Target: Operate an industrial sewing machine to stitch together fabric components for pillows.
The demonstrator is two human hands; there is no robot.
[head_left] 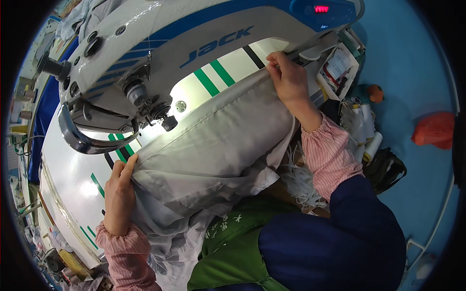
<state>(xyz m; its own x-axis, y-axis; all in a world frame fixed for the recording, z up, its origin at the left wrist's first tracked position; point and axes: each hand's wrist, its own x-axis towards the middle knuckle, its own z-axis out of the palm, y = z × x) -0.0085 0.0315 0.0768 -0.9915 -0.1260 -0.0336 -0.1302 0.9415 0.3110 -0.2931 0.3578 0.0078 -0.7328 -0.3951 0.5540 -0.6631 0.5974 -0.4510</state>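
A grey fabric piece lies stretched across the white sewing table under an industrial sewing machine. My left hand pinches the fabric's near corner at its folded edge. My right hand grips the far corner, close to the machine's base. The folded edge runs taut between both hands and passes just beside the needle and presser foot. The rest of the fabric hangs off the table edge into my lap.
Green and black stripes mark the table top. A box of small items, thread cones and a tangle of white cord sit at my right. An orange bag lies on the blue floor.
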